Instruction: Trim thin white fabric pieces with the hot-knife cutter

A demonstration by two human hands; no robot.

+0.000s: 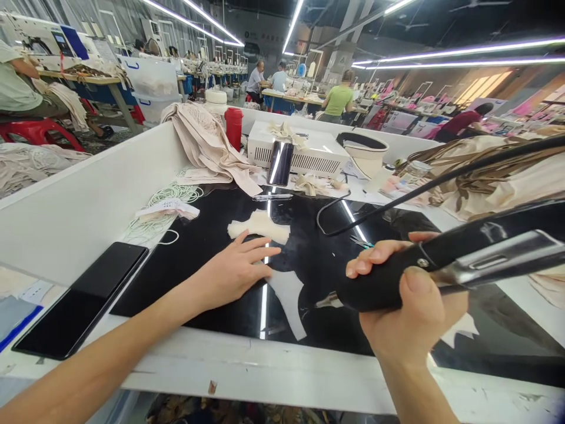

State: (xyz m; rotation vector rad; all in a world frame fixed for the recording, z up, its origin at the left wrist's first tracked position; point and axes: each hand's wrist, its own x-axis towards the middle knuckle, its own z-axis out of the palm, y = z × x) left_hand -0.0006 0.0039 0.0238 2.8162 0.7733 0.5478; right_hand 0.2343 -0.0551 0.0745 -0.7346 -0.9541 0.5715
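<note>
- The black worktop spanned the bench inside white walls, glossy enough to mirror the ceiling lights.
- Beige cloth lay heaped at the far left corner, with a red cup just behind it and a white box beside that.
- A black tool (its handle thick, its metal part running off to the right) sat in the right hand; the fingers wrapped fully round the handle, thumb pressed on top, and its tip pointed down-left at the worktop.
- The left hand rested flat on the worktop, fingers spread and straight, gripping nothing.
- A white fabric piece lay flat just beside those fingertips, between the two hands, under the tool's tip.
- A small stack of cream pieces lay just beyond the left fingers, apart from them.
- A dark phone lay at the near left edge, well apart from the hands.
</note>
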